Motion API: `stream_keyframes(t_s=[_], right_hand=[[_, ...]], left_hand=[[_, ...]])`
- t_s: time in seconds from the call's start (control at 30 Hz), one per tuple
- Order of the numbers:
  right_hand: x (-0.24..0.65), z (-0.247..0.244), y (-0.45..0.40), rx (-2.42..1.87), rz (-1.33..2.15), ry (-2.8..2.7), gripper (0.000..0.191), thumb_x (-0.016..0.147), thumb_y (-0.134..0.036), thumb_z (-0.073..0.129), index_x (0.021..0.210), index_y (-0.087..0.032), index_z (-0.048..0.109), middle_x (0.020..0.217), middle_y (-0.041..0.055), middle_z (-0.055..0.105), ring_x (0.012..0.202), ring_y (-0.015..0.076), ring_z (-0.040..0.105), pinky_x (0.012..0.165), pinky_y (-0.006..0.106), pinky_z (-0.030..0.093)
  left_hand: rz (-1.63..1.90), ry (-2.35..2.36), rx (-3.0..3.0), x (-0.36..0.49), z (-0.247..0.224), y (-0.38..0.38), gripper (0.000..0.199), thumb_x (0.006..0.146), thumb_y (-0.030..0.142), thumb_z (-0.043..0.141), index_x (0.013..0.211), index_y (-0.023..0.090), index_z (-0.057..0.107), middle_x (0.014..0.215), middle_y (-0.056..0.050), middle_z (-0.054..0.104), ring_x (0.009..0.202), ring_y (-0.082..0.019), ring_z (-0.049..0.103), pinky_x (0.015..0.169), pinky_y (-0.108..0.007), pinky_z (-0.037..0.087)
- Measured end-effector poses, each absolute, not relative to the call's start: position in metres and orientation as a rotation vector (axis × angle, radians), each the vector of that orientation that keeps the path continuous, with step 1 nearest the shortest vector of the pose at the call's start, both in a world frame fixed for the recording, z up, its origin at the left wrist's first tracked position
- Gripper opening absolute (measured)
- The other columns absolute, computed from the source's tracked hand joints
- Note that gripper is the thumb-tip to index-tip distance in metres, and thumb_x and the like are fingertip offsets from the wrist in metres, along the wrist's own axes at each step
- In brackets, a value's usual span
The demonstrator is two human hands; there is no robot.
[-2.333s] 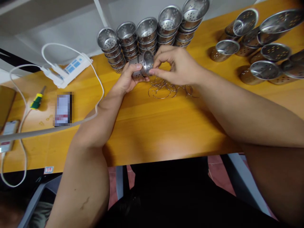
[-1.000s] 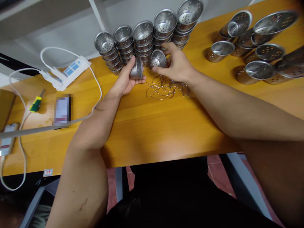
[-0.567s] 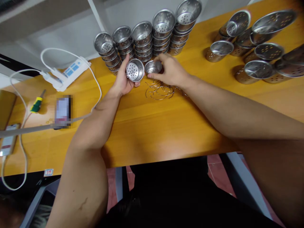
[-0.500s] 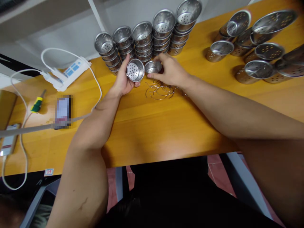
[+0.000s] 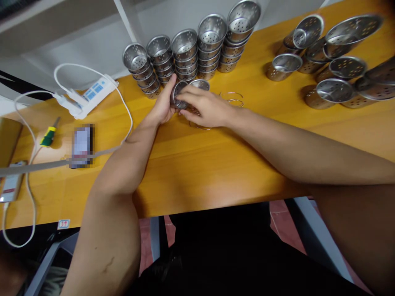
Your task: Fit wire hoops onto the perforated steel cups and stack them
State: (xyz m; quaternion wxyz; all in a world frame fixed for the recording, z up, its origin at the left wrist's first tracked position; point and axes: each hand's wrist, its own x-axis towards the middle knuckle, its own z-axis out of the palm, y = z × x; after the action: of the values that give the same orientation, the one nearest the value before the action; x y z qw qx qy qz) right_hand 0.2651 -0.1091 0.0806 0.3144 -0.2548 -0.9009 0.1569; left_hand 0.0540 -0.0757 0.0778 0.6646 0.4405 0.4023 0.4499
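Observation:
My left hand (image 5: 165,102) is closed round a small perforated metal cup (image 5: 176,93), which is tilted with its mouth towards the right. The fingers of my right hand (image 5: 210,107) are bent over that cup's mouth and grip its near rim side; their tips are partly hidden. Just behind my right hand stands a second perforated cup (image 5: 200,84), mostly covered by the hand. Thin wire rings (image 5: 232,98) lie on the table beside and under my right hand.
Several stacks of perforated cups (image 5: 184,45) stand along the wall. More metal cups (image 5: 335,90) are at the right. On the left lie a white power strip (image 5: 97,91) with cables, a screwdriver (image 5: 48,135) and a phone (image 5: 82,144) on the wooden table (image 5: 197,176).
My right hand has let go of the second cup and moved left and nearer, onto the cup in my left hand. That cup has turned to face right.

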Motion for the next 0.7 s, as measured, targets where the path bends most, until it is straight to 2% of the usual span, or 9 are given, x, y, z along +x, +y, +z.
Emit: stream_keyframes(t_s=[0.07,0.13,0.23,0.33,0.43,0.53,0.57,0.63,0.7], right_hand=[[0.263,0.071,-0.106,-0.662,0.421,-2.397,0.042,0.131,-0.043,0.06,0.162,-0.024,0.081,0.159,0.019,0.08,0.148,0.0451,0.079,0.133,0.067,0.067],[0.263,0.066,-0.104,-0.671,0.415,-2.382,0.04,0.131,-0.039,0.057,0.159,-0.025,0.083,0.16,0.019,0.08,0.148,0.0441,0.079,0.134,0.066,0.066],[0.263,0.065,-0.105,-0.719,0.376,-2.311,0.046,0.13,-0.04,0.06,0.17,-0.028,0.078,0.173,0.0197,0.074,0.16,0.0461,0.073,0.142,0.068,0.062],[0.261,0.064,-0.106,-0.747,0.369,-2.304,0.061,0.127,-0.042,0.067,0.186,-0.028,0.067,0.186,0.0203,0.066,0.169,0.0501,0.068,0.146,0.073,0.06],[0.259,0.061,-0.105,-0.767,0.386,-2.348,0.07,0.126,-0.041,0.069,0.194,-0.028,0.06,0.193,0.02,0.061,0.172,0.0533,0.067,0.145,0.077,0.06],[0.26,0.057,-0.104,-0.764,0.37,-2.369,0.067,0.127,-0.041,0.067,0.192,-0.027,0.062,0.195,0.0211,0.06,0.171,0.0525,0.068,0.145,0.074,0.061],[0.261,0.056,-0.103,-0.768,0.359,-2.376,0.064,0.128,-0.041,0.067,0.19,-0.026,0.064,0.194,0.0215,0.06,0.168,0.0519,0.071,0.142,0.072,0.063],[0.264,0.056,-0.103,-0.786,0.342,-2.396,0.058,0.128,-0.042,0.066,0.184,-0.025,0.069,0.19,0.0219,0.064,0.159,0.0505,0.076,0.133,0.069,0.069],[0.266,0.056,-0.102,-0.795,0.335,-2.41,0.052,0.129,-0.043,0.065,0.177,-0.024,0.074,0.182,0.0214,0.068,0.151,0.0487,0.079,0.127,0.067,0.071]], left_hand=[[1.06,0.869,1.03,0.056,0.08,-0.079,0.069,0.119,0.091,0.074,0.092,0.028,0.071,0.079,-0.001,0.076,0.063,-0.016,0.065,0.056,-0.034,0.045],[1.066,0.9,1.06,0.056,0.079,-0.079,0.07,0.12,0.092,0.069,0.089,0.029,0.069,0.075,0.0,0.072,0.06,-0.017,0.06,0.055,-0.036,0.039],[1.018,0.945,1.118,0.056,0.076,-0.076,0.075,0.119,0.099,0.055,0.094,0.031,0.072,0.073,0.0,0.071,0.061,-0.018,0.056,0.06,-0.04,0.036],[1.006,0.898,1.134,0.055,0.075,-0.076,0.07,0.113,0.101,0.065,0.107,0.032,0.077,0.08,-0.001,0.08,0.086,-0.026,0.074,0.08,-0.044,0.052],[1.049,0.899,1.077,0.055,0.073,-0.074,0.062,0.104,0.1,0.075,0.102,0.037,0.076,0.081,-0.003,0.083,0.126,-0.036,0.083,0.099,-0.047,0.059],[1.048,0.921,1.044,0.054,0.07,-0.07,0.063,0.102,0.102,0.072,0.096,0.04,0.075,0.076,-0.004,0.081,0.141,-0.04,0.084,0.1,-0.047,0.062],[1.033,0.928,1.053,0.054,0.07,-0.07,0.065,0.103,0.103,0.071,0.095,0.038,0.075,0.077,-0.004,0.081,0.137,-0.039,0.086,0.096,-0.046,0.063],[1.027,0.937,1.084,0.053,0.068,-0.069,0.071,0.106,0.104,0.069,0.094,0.034,0.073,0.078,-0.002,0.08,0.111,-0.033,0.09,0.083,-0.04,0.06],[1.016,0.924,1.104,0.053,0.068,-0.069,0.076,0.111,0.103,0.066,0.093,0.03,0.07,0.08,-0.001,0.077,0.081,-0.025,0.081,0.071,-0.037,0.053]])
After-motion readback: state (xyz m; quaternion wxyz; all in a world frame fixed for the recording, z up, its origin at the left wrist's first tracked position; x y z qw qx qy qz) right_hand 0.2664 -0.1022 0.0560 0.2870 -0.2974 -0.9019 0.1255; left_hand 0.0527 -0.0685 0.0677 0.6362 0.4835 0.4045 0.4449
